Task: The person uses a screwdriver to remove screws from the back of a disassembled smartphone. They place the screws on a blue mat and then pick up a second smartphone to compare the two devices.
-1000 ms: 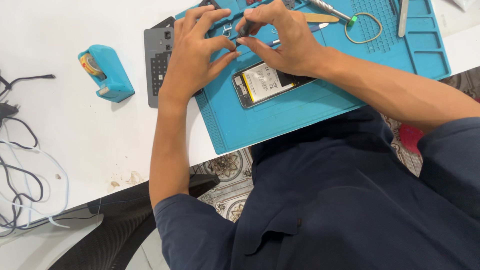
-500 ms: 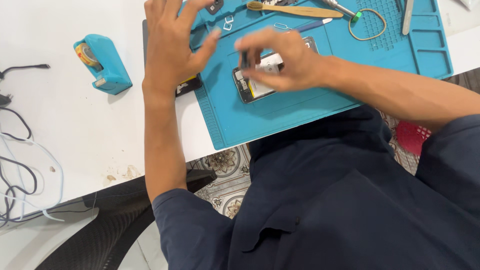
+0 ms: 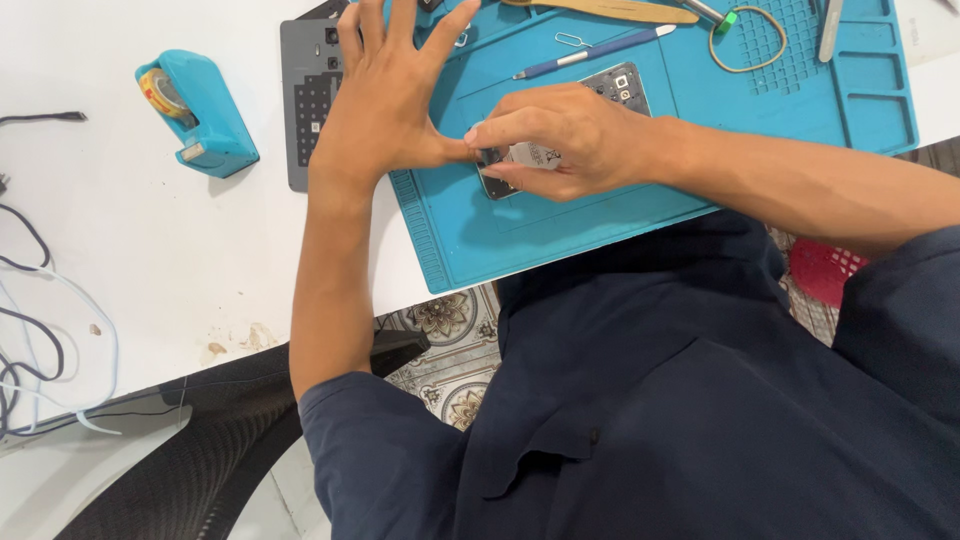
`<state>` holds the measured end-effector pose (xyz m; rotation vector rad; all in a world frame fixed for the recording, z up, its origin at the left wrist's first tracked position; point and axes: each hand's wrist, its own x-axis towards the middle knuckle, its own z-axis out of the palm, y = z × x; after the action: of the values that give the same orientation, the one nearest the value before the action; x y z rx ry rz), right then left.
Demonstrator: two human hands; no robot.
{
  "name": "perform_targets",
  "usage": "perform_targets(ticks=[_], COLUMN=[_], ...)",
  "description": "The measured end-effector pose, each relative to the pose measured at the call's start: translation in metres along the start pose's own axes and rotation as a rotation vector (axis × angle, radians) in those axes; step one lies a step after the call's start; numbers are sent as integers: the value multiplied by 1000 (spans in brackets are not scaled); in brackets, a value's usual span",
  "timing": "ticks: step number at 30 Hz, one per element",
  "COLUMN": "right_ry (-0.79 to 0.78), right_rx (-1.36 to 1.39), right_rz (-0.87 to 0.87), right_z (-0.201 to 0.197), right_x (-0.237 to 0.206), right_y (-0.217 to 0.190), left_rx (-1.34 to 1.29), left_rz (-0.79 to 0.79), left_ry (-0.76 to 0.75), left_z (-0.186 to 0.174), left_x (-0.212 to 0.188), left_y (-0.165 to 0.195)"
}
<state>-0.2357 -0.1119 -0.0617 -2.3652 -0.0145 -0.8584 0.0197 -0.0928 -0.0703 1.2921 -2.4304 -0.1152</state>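
Phone (image 3: 560, 150) lies back-open on the blue mat (image 3: 600, 230), right hand (image 3: 560, 140) pinching its lower corner, left hand (image 3: 385, 100) spread flat with thumb bracing; best keep it pinned and work gently.

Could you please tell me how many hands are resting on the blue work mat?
2: the left hand, fingers spread, at the blue silicone work mat's left edge; the right hand mid-mat, over the opened grey phone.
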Motion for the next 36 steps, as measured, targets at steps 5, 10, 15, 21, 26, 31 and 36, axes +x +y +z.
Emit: perform_targets(ticks=[5, 10, 15, 21, 26, 31, 36], right_ry=[-12, -30, 0, -4, -2, 216, 133], right_rx=[-24, -29, -181, -358, -344, -427, -460], right_rz=[0, 20, -59, 49, 159, 134, 137], right_z=[0, 1, 5, 4, 8, 12, 19], right_x=[-1, -3, 0, 1, 1, -2, -4], right_y=[1, 0, -9, -29, -39, -50, -54], left_rx=[-15, -6, -20, -16, -30, -32, 3], left_rz=[-14, -13, 10, -41, -5, -64, -65], left_ry=[-19, -15, 31, 116, 169, 156, 167], left_z=[2, 2, -5, -15, -13, -12, -12], left_x=[0, 1, 5, 6, 7, 8, 10], left_y=[-1, -1, 0, 1, -2, -6, -9])
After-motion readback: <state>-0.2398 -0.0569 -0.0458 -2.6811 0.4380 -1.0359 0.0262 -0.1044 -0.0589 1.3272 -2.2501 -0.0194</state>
